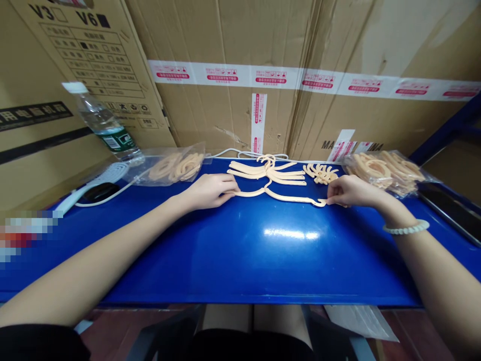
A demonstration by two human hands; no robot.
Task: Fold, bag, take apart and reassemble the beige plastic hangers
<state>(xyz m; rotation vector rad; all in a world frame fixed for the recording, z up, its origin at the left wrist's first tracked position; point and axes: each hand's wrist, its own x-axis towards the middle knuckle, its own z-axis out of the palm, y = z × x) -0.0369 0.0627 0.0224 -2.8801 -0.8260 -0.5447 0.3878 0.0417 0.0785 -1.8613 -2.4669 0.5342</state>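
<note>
A thin cream plastic hanger (280, 196) lies flat on the blue table (240, 250). My left hand (208, 191) pinches its left end, fingers closed on it. Its right end sits between the closed fingers of my right hand (351, 192), which wears a pale bead bracelet at the wrist. Just behind the held hanger lies a small stack of the same hangers (268, 173). A little heap of small cream hook pieces (321, 173) sits to the right of the stack.
Clear bags of cream plastic parts lie at the back left (176, 166) and back right (387, 171). A water bottle (103, 125), a white device with a cable (93, 186) and a dark tray (451, 208) flank them. Cardboard boxes (263, 75) wall the back.
</note>
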